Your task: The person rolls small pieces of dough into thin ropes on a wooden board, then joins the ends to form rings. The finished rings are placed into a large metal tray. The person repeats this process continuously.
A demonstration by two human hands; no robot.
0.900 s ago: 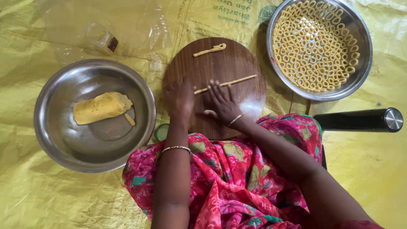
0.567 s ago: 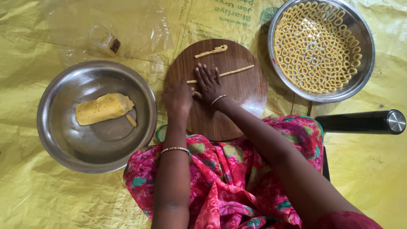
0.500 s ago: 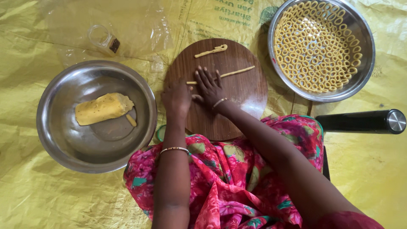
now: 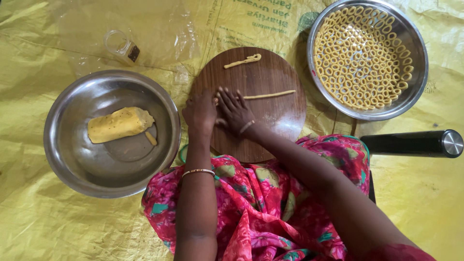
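Dough rope [image 4: 268, 94] under flat, unclenched hands [image 4: 220, 112] on round wooden board [image 4: 275, 121], yellow floor sheet [image 4: 58, 227].

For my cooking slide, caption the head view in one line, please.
Both hands roll a dough rope on a round board, between a dough bowl and a bowl of rings.

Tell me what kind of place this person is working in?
Probably a home floor set up for snack making: a yellow plastic sheet spread underneath, a round wooden board with dough strips, and a steel bowl full of dough rings.
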